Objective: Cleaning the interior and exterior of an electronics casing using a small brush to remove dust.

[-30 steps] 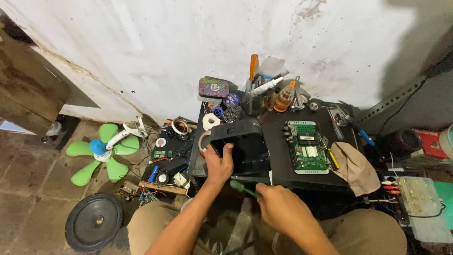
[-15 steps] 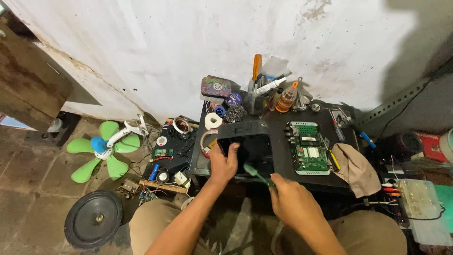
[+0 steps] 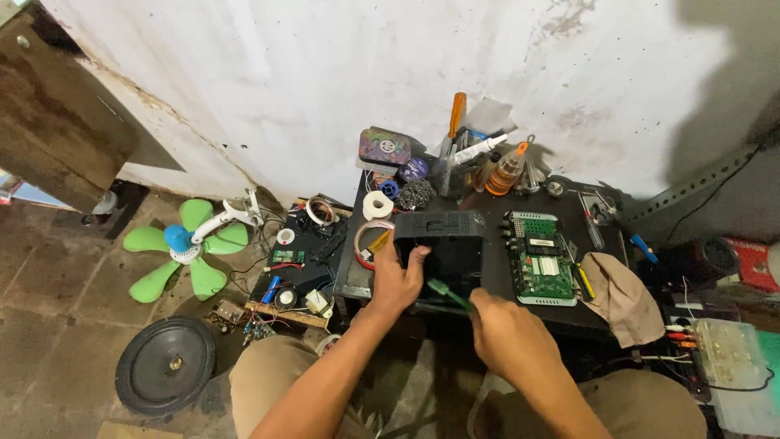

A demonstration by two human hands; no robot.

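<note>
Head view, left to right: green fan blades [image 3: 180, 248] and a round black speaker [image 3: 166, 365] lying on the floor, a low board [image 3: 299, 264] crowded with small parts beside them. Then the dark worktop [image 3: 569, 321]. Left hand [image 3: 396, 280] clamped on the left wall of a black plastic case [image 3: 443, 244], fingers curled over its rim, case tipped up near the worktop's front edge. Right hand [image 3: 508, 337] closed round a green-handled screwdriver [image 3: 445, 293], tip aimed into the open case. Just right of the case, a green circuit board [image 3: 539, 256] lying flat and bare, apart from the shell. Farther right, a tan cloth [image 3: 621, 297]. Judged so: board already out of its case, work inside the shell under way, refitting not yet done.
</note>
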